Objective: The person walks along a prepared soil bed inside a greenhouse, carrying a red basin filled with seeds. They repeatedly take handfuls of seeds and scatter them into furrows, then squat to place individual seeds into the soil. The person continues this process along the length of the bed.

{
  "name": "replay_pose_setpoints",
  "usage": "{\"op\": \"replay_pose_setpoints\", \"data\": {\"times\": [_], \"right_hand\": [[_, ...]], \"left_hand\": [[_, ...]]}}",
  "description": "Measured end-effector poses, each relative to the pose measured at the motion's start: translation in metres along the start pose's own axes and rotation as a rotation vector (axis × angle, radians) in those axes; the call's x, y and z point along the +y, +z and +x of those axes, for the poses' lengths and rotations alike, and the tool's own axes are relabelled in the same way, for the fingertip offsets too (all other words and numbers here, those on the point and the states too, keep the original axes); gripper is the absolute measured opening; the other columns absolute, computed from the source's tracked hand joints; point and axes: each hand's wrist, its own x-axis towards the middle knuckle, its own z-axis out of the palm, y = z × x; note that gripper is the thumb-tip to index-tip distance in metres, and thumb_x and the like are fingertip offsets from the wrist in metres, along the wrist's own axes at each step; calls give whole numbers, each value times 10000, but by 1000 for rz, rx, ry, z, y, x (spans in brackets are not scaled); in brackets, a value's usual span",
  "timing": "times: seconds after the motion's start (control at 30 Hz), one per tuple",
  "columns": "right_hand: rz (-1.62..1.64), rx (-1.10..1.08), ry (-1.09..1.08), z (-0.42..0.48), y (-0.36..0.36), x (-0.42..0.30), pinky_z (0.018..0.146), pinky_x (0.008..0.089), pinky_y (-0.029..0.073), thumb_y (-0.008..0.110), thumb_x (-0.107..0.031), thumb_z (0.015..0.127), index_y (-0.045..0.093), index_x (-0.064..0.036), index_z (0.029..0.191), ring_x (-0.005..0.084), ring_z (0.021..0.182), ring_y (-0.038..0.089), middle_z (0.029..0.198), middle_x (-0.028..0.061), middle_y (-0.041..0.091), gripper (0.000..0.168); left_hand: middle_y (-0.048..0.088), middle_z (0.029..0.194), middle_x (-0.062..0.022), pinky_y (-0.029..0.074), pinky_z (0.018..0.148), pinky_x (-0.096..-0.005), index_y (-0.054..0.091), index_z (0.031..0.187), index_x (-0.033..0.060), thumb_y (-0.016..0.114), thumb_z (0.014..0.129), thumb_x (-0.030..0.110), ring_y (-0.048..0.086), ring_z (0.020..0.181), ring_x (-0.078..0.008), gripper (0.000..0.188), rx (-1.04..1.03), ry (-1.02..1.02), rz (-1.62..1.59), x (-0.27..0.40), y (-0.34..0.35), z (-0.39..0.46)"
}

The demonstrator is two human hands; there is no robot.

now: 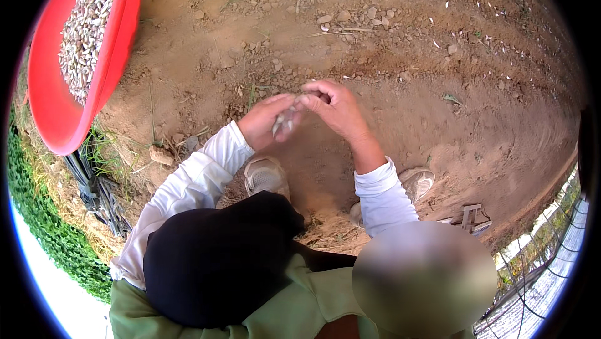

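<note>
Several pale cloves (279, 123), which look like garlic, rest in the fingers of my left hand (266, 120). My right hand (334, 106) is bent over the left one, its thumb and fingertips close together at the left fingertips. Whether a clove is between those right fingers is hidden by blur. Both hands are above bare brown soil (324, 151), in front of my shoes. To the upper left, apart from my hands, a red plastic basin (51, 113) holds a heap of similar cloves (87, 38).
Small white cloves (436, 44) lie scattered along the soil at the upper right, among clods (372, 12). A bundle of dark strips (96, 193) lies below the basin. Wire mesh (521, 287) runs along the lower right. Black cloth (216, 264) covers part of the lower view.
</note>
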Motion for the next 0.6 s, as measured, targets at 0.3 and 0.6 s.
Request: {"op": "replay_pose_setpoints", "data": {"times": [0.3,0.6], "right_hand": [[164,-91,108,-8,3,18,513,227,394,559,-88,664,507,3,697,101,569,486,643,50,527,110],[-356,425,231,25,-69,137,534,245,406,575,-107,649,547,-39,697,135,569,520,619,64,555,89]], "left_hand": [[472,606,-23,301,317,-173,443,765,83,359,818,258,399,395,-83,201,17,-76,93,-10,-3,11],[473,604,-27,303,319,-175,456,734,78,381,809,233,394,394,-75,188,-31,-77,50,0,-7,13]]}}
